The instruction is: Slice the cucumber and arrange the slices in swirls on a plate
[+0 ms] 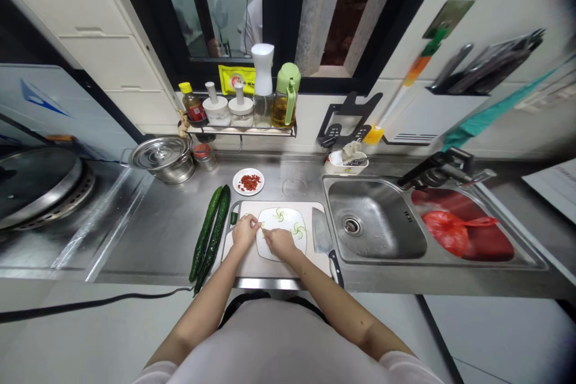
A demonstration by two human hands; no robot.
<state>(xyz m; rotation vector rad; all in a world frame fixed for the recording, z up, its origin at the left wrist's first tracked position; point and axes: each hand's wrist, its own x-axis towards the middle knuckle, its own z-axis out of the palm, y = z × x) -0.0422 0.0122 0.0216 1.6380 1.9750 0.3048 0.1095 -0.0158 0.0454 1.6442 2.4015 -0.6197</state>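
A white plate point(282, 252) lies on the pale cutting board point(256, 269), with thin green-edged slices point(297, 230) in pinwheel shapes on it. My left hand point(245, 231) is at the plate's left edge, thumb and fingers pinched together. Beside it, my right hand point(281, 242) reaches over the plate with its fingers closed near the left side. Anything between the fingertips is too small to make out. A knife point(321, 231) with a black handle rests along the board's right side. Two long cucumbers point(215, 234) lie left of the board.
Behind the board stands a small plate point(248, 191) of chopped red pieces. A lidded steel pot point(168, 162) and a jar point(206, 158) are at the back left. On the right is a double sink point(375, 258) with a red bag point(445, 233). Bottles point(263, 81) line a shelf.
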